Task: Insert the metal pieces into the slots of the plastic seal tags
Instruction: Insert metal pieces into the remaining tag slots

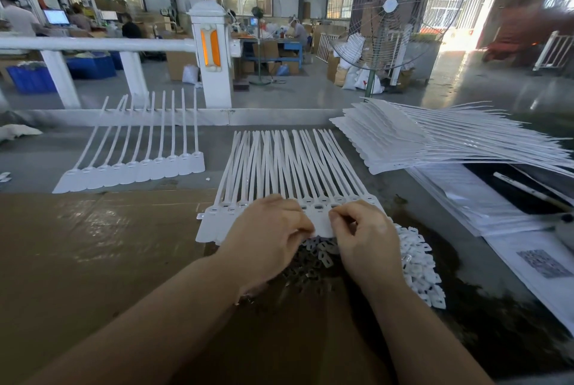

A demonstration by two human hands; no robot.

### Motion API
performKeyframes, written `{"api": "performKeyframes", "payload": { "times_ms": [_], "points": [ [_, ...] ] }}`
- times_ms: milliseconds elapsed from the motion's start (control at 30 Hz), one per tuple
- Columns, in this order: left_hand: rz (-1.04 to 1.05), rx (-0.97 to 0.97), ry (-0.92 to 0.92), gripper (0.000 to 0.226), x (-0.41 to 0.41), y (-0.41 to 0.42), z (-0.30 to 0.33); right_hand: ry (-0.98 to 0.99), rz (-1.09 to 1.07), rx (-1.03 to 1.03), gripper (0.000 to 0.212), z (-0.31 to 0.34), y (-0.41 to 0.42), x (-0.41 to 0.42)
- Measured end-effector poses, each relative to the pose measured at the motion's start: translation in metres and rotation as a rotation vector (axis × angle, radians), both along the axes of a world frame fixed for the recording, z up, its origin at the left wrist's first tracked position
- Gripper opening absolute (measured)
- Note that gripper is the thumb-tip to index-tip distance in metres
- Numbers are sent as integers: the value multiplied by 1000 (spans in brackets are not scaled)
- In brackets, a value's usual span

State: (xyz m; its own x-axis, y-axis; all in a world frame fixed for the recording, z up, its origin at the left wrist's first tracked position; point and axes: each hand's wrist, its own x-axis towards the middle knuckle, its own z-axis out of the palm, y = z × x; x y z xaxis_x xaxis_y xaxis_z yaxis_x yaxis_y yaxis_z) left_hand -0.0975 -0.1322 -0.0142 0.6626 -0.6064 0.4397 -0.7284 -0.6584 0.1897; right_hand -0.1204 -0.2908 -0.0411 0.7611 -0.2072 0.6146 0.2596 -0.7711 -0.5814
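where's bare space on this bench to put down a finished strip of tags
Bare brown cardboard left of the left hand, below the far-left tag strip. Crowded: the right side, with the tag stack, papers and loose pieces.

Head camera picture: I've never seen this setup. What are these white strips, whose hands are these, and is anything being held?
There is no machine: one camera worn on a person's head looks down at their bare hands. The left hand and right hand rest curled on the flat heads of a sheet of joined plastic seal tags; whether a metal piece is pinched is hidden. Below the hands lies a pile of small metal pieces, with white plastic caps to its right. A second tag sheet lies left, a stack of tag sheets right.
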Motion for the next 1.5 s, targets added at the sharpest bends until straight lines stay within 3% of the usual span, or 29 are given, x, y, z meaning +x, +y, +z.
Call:
{"api": "performKeyframes", "payload": {
  "times_ms": [100,267,633,800,867,1500],
  "points": [
    [-123,195,-53,27,-10,-11,-6,-3,0,14,5,1,0,0],
    [-72,408,-154,29,-15,-20,-13,4,1,26,7,1,1,0],
    [-48,263,-41,21,-16,-21,-5,5,5,23,6,1,-1,0],
    [81,-252,244,8,-5,-9,8,0,-4,14,5,-1,-1,0],
    [164,-339,335,7,6,-4,12,-6,-11,2,5,-1,-1,0],
    [237,24,485,19,54,-19,26,26,-11,-14,7,-1,-1,-1]
  ]
}}
